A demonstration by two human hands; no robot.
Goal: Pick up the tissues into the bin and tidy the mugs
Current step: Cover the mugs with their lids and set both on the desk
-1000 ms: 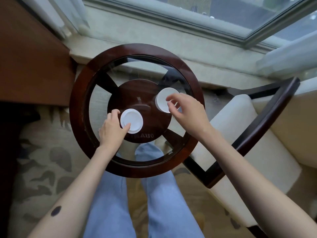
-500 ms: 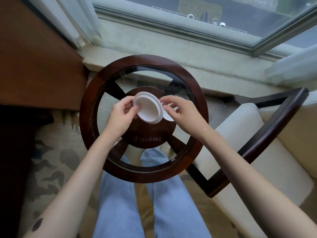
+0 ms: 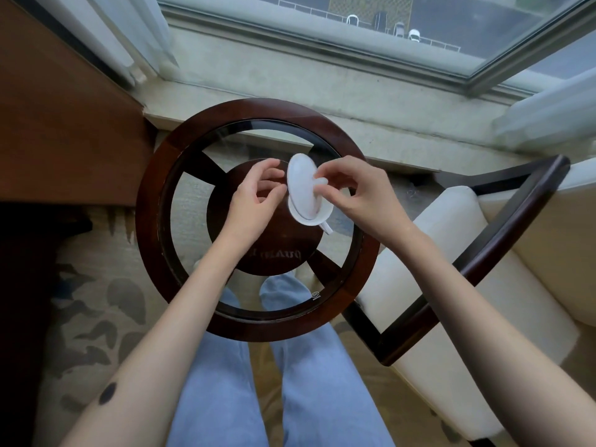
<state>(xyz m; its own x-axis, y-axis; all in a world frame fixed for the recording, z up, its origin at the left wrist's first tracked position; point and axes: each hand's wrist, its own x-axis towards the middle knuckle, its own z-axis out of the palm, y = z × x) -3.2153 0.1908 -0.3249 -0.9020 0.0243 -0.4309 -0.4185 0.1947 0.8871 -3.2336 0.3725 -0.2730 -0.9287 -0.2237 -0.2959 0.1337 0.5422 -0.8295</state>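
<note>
Stacking: tilted white ceramic mug onto second white mug
Right hand: grip pinching it, 3 o'clock
Left hand: grip unclear
Next: seat level

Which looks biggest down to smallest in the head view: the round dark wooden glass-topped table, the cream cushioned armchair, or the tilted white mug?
Tied largest: round dark wooden glass-topped table and cream cushioned armchair; they look alike, and the armchair runs out of frame, so unranked.
Smallest: tilted white mug.

Round glass-topped wooden table by window, cream armchair beside, patterned carpet
</note>
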